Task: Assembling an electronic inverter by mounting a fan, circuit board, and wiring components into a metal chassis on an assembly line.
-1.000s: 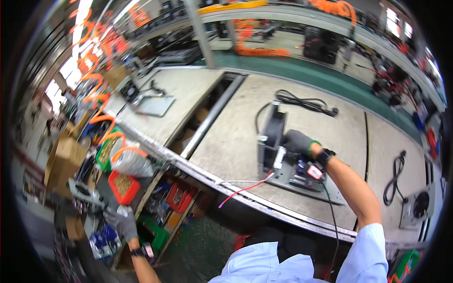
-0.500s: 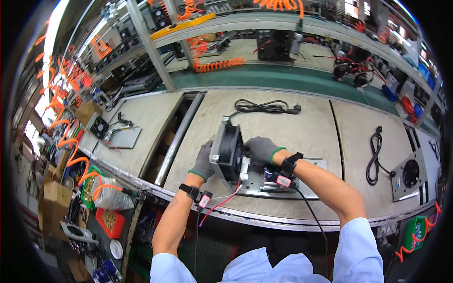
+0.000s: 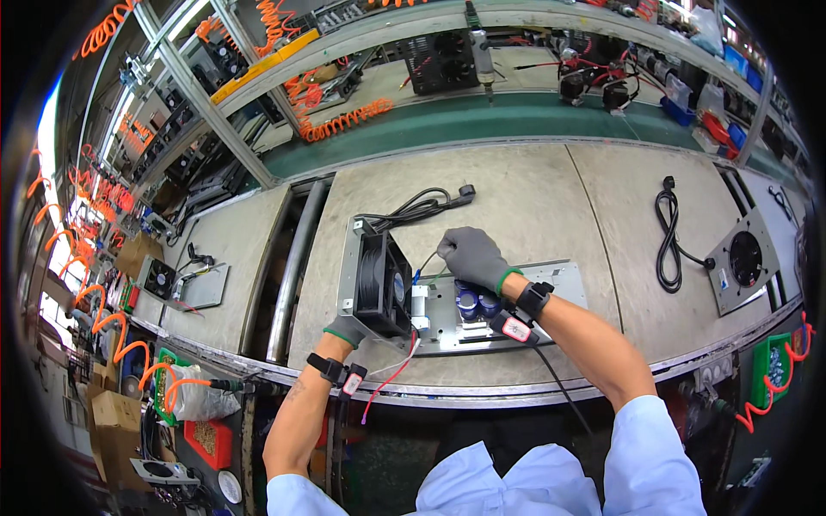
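A black square fan (image 3: pixel 381 284) stands upright on a grey metal chassis plate (image 3: pixel 551 288) that lies on the workbench. My left hand (image 3: pixel 346 329), in a grey glove, grips the fan's lower near corner. My right hand (image 3: pixel 469 255), also gloved, rests over the plate just right of the fan, fingers curled by thin wires; whether it pinches one I cannot tell. Blue capacitors (image 3: pixel 476 303) sit on the plate under my right wrist. A red and white wire pair (image 3: pixel 391 378) hangs off the bench edge.
A coiled black power cord (image 3: pixel 413 208) lies behind the fan. Another black cord (image 3: pixel 669 236) and a grey plate with a round fan grille (image 3: pixel 744 261) lie at the right. A further fan assembly (image 3: pixel 176 282) sits far left. Bins stand below the bench.
My left hand came up from the bins under the bench and took hold of the fan. The view has swung so the fan and plate are centred.
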A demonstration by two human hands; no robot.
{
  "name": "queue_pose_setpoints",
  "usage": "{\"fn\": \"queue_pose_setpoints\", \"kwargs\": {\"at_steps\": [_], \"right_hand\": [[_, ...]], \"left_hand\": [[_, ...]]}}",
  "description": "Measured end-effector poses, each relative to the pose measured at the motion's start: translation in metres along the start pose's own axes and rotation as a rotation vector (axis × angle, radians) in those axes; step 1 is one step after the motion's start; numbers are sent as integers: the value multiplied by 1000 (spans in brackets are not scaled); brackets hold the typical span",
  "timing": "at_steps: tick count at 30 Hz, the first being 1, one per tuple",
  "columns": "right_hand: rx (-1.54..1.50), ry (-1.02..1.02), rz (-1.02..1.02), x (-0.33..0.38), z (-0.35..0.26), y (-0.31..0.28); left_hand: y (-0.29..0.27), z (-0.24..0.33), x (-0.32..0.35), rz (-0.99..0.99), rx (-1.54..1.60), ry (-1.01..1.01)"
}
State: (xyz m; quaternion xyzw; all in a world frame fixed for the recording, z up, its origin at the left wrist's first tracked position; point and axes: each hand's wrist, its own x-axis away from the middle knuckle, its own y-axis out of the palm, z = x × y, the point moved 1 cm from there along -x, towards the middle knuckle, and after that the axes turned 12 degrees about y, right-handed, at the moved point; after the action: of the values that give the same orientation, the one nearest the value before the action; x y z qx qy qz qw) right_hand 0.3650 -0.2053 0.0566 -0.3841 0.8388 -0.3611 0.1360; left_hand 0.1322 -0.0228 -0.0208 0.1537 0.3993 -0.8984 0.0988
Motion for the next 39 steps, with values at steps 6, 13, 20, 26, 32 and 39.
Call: {"fn": "queue_pose_setpoints", "kwargs": {"at_steps": [6, 13, 20, 26, 32, 39], "right_hand": [[-231, 53, 176, -7, 26, 1], [-326, 25, 361, -1, 66, -79], [-233, -131, 186, 94, 24, -114], [-142, -339, 233, 180, 23, -79], [-94, -386, 79, 208, 24, -46], [-67, -595, 15, 204, 27, -46]], "left_hand": [[11, 9, 1, -5, -162, 48], [16, 11, -8, 54, -364, 108], [28, 22, -16, 274, -205, 65], [7, 131, 20, 231, -736, -580], [79, 219, -3, 490, 186, -427], [112, 195, -37, 434, 703, -615]]}}
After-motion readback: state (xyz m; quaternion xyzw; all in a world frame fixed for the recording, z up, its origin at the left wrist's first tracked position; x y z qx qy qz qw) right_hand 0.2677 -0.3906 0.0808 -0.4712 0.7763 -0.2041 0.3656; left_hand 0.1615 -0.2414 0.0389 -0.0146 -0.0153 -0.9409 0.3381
